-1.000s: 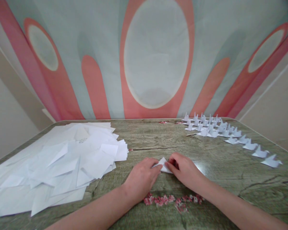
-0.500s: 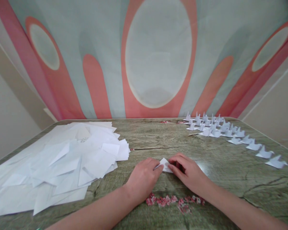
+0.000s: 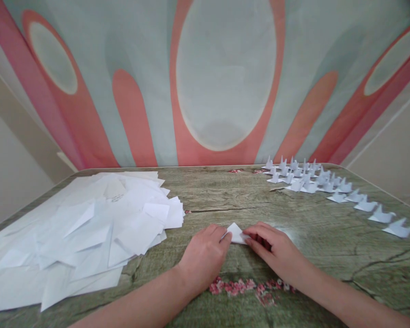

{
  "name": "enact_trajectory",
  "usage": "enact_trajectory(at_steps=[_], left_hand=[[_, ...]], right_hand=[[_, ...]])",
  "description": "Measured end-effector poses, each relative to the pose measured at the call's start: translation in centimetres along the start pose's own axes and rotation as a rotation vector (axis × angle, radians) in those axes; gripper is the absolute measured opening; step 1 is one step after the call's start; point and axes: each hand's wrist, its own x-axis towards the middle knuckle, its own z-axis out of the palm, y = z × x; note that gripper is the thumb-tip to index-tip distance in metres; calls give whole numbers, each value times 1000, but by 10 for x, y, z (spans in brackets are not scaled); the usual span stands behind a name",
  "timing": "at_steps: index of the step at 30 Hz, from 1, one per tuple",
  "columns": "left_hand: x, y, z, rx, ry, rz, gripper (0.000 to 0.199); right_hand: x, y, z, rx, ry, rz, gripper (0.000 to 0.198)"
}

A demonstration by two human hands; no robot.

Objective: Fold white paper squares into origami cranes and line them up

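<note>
White paper (image 3: 235, 231), folded to a small triangle, sits midway between the tabletop's (image 3: 218, 191) left and right edges, point towards the far edge; the left hand (image 3: 205, 255) grips its left side, thumb on top, while the right hand (image 3: 275, 250) pinches its right corner between thumb and finger. This piece seems only part folded, with no neck or wings to be seen; finished birds (image 3: 326, 185) stand grouped at the far right corner and trail down the right edge; plenty appears left, as loose sheets (image 3: 133, 228) lie heaped along the left edge. The tabletop is greenish wood grain with dark cracks; pink blossoms (image 3: 239, 287), seemingly printed, cross it nearer the person; beyond the far edge rises a backdrop (image 3: 225, 77) of grey-green and coral ovals, between plain walls (image 3: 13, 150).
</note>
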Motion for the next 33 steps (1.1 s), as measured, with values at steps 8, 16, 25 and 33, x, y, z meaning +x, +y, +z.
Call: enact_trajectory(at_steps=[8,16,25,33], left_hand=[[1,-1,1,-13,-16,1,26],[1,-3,3,-23,-8,8,25],[2,-4,2,-23,7,-7,22],[2,-3,1,-15,4,-1,22]], right_hand=[[0,3,2,-9,1,-23,21],[2,3,2,14,47,1,21],[1,-2,1,-13,39,-37,19],[1,0,1,-2,22,1,20]])
